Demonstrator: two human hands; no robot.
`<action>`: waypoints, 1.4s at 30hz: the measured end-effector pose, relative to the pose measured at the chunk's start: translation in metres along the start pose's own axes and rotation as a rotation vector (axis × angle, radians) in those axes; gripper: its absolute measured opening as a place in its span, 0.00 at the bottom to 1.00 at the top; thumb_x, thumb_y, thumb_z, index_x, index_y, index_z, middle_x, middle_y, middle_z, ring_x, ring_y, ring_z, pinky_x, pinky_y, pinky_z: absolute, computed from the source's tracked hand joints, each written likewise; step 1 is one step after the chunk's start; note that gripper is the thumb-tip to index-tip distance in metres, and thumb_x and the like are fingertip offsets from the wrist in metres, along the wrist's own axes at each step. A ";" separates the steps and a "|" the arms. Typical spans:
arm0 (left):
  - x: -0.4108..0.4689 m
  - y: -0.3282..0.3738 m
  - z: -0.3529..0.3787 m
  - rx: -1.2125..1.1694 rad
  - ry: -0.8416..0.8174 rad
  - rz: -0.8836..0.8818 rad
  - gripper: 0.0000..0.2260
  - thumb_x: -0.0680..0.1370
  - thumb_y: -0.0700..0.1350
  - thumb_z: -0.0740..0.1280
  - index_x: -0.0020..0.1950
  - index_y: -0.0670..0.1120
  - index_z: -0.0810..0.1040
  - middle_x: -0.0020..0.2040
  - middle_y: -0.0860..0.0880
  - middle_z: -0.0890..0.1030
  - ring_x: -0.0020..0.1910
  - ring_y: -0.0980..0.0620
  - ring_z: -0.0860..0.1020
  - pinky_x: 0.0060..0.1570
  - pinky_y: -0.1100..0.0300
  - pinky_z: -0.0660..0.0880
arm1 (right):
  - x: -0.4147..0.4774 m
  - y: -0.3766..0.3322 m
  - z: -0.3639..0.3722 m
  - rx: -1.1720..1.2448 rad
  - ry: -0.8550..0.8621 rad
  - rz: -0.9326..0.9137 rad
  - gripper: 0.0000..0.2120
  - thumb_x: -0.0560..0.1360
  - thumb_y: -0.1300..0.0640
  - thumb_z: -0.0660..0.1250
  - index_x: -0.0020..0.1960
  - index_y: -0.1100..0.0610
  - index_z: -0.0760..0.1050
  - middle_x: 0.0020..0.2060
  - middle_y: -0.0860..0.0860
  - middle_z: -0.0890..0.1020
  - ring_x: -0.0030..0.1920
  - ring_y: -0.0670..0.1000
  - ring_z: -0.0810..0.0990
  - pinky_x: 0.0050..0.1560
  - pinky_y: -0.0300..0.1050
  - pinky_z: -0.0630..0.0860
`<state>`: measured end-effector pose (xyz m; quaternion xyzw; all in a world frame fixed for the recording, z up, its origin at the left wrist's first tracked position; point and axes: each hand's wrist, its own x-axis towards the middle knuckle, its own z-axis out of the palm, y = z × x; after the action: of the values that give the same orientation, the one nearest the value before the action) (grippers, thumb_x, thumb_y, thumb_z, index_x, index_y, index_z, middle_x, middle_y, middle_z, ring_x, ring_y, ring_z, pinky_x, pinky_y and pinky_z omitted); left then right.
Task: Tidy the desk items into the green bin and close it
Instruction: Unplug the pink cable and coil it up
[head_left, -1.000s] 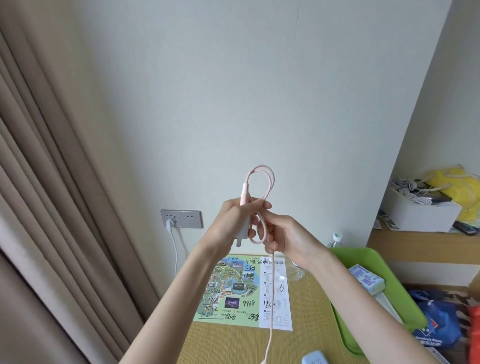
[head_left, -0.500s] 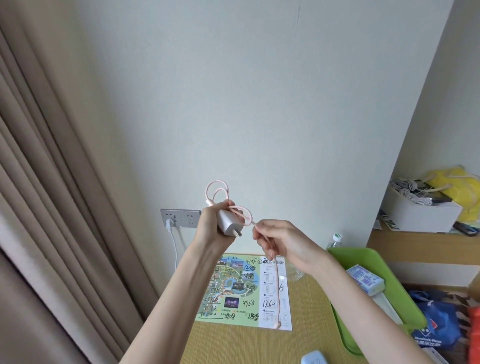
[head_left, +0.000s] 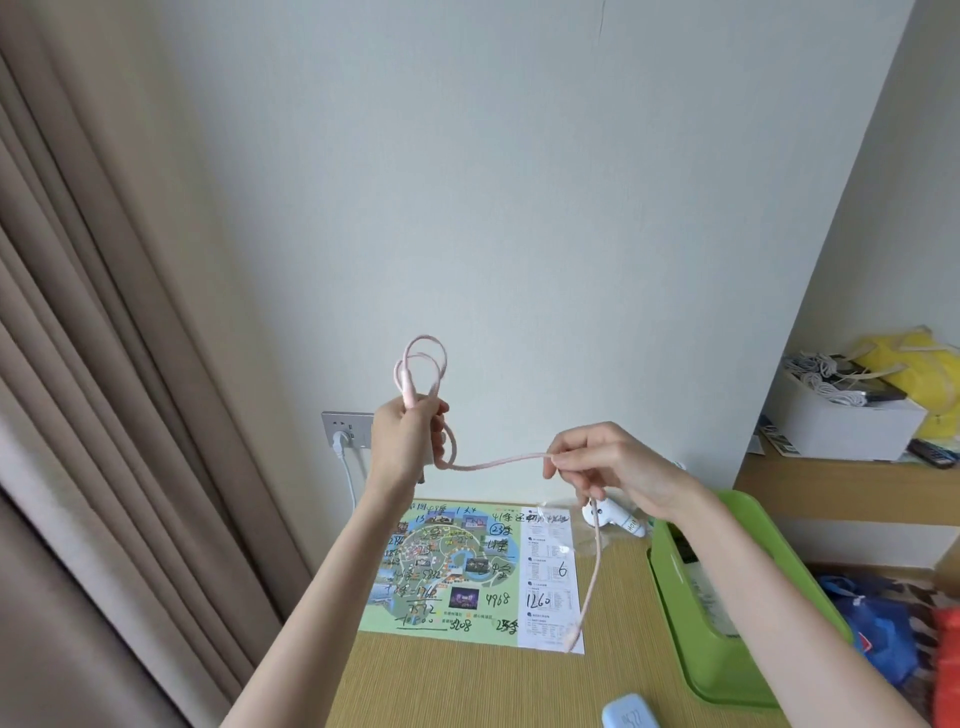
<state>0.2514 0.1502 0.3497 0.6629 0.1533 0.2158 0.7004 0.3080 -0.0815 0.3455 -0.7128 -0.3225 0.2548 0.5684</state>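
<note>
In the head view, a pink cable is held up in the air above the back of the bench, in front of the wall. The left hand is closed round a bunch of loops, which stand up above the fist. The loops are gripped at their base, probably so that they cannot spring apart. Whether a plug is also enclosed in that fist cannot be told.

The right hand is held well apart from the left, at about the same height. The cable is pinched between its thumb and fingertips, so the span between the hands is drawn out in a shallow sag. Below the pinch the free end is left to hang, its tip just over the right edge of a map that lies flat at the back of the bench. The step in hand is judged to be coiling: the slack is kept straight so that another turn can be laid onto the bunch without kinks.

The green bin is set at the right edge of the bench, open, with its inside partly hidden by the right forearm. A white object lies near the back right corner, just beside the bin. A blue case is cut off at the front edge. These are judged to be left to be put away, and the bin is not yet closed.
</note>
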 end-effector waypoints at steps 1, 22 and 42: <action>-0.001 -0.001 0.000 0.118 -0.034 0.045 0.08 0.77 0.37 0.62 0.39 0.40 0.77 0.28 0.50 0.74 0.23 0.56 0.70 0.24 0.64 0.68 | -0.001 -0.004 -0.001 -0.008 -0.009 -0.032 0.08 0.73 0.55 0.67 0.44 0.59 0.81 0.29 0.50 0.72 0.25 0.46 0.67 0.33 0.38 0.72; -0.040 0.006 0.025 0.262 -0.701 -0.057 0.12 0.80 0.47 0.65 0.48 0.40 0.83 0.31 0.47 0.70 0.24 0.52 0.69 0.25 0.62 0.65 | 0.019 -0.035 0.004 -0.697 0.439 -0.237 0.17 0.67 0.45 0.74 0.42 0.49 0.67 0.24 0.48 0.75 0.27 0.49 0.69 0.34 0.46 0.67; -0.032 0.011 0.034 0.020 -0.440 0.047 0.10 0.80 0.43 0.64 0.56 0.42 0.83 0.32 0.47 0.73 0.27 0.53 0.69 0.27 0.63 0.67 | 0.018 -0.003 0.037 0.325 0.197 -0.072 0.18 0.81 0.47 0.58 0.37 0.55 0.74 0.27 0.52 0.64 0.25 0.49 0.60 0.29 0.41 0.64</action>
<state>0.2399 0.1055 0.3604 0.7043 -0.0168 0.0806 0.7051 0.2922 -0.0436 0.3402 -0.6212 -0.2453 0.2120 0.7134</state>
